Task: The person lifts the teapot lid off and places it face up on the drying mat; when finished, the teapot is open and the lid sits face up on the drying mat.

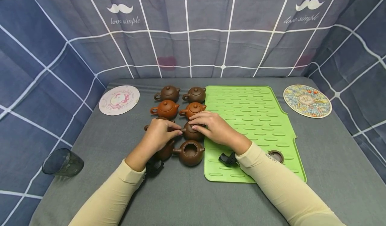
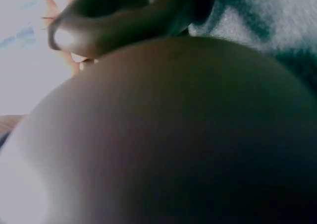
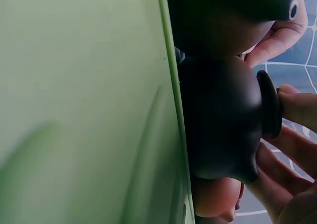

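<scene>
Dark brown teapot [image 1: 193, 135], one, just below centre of frame, handle [image 1: 183, 130] pointing left and pinched by the left grip [image 1: 158, 133], lid [image 3: 271, 105] held from the right by the right grip [image 1: 214, 127].

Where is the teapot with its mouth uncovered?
In the head view, the open teapot sits by the left edge of the green mat, on the wearer's side of the teapot under the right hand.
</scene>
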